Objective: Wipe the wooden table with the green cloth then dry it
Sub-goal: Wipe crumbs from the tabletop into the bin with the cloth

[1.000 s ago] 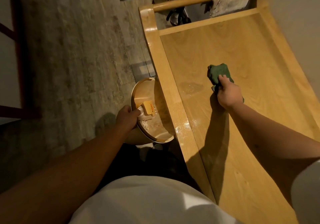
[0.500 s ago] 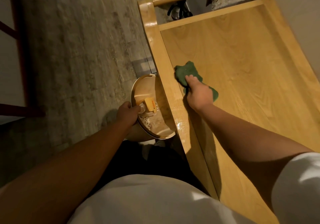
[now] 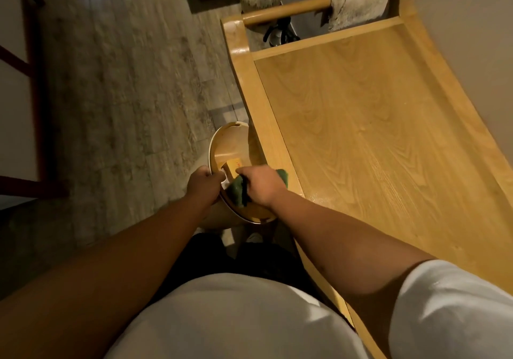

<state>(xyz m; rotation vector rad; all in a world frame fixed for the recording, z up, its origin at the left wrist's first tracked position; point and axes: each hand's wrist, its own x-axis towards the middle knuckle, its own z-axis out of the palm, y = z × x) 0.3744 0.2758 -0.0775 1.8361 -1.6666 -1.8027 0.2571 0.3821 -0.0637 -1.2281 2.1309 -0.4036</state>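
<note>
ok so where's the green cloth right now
In the head view, the green cloth is held in the right hand over the bucket, just off the wooden table's left edge.

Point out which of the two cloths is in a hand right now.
The green cloth, gripped by the right hand over the bucket. The whitish cloth hangs untouched on the wooden rail at the table's far end.

No legible txt, red marks on orange block (image 3: 234, 165) in bucket (image 3: 215, 147) too blurred to read
</note>
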